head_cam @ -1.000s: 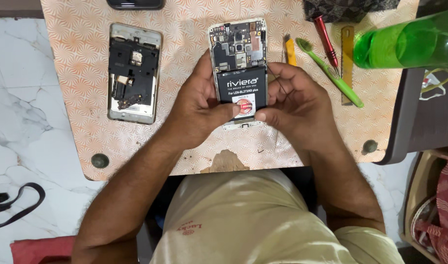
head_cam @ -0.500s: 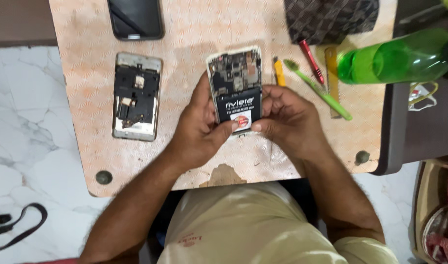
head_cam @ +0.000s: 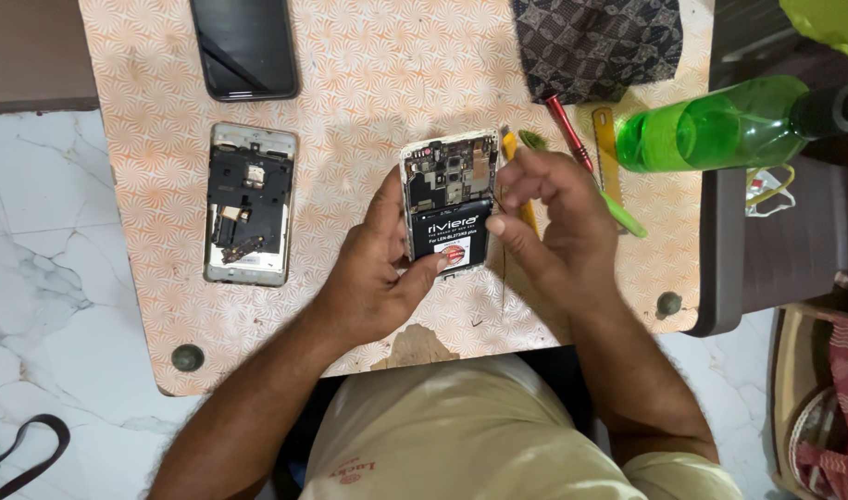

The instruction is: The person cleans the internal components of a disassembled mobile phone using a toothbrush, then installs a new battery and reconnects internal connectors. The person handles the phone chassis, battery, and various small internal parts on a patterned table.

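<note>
Two hands (head_cam: pixel 378 278) (head_cam: pixel 554 222) around a rectangular, opened phone (head_cam: pixel 447 204), glossy black battery

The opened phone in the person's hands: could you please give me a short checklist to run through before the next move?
1. Opened phone steadied by left hand: ok.
2. Right hand on the phone: not ok; only a fingertip is near its edge.
3. Battery sits flat in the phone: cannot tell.
4. Red screwdriver in reach: ok.
5. Green bottle apart from the phone: ok.
</note>
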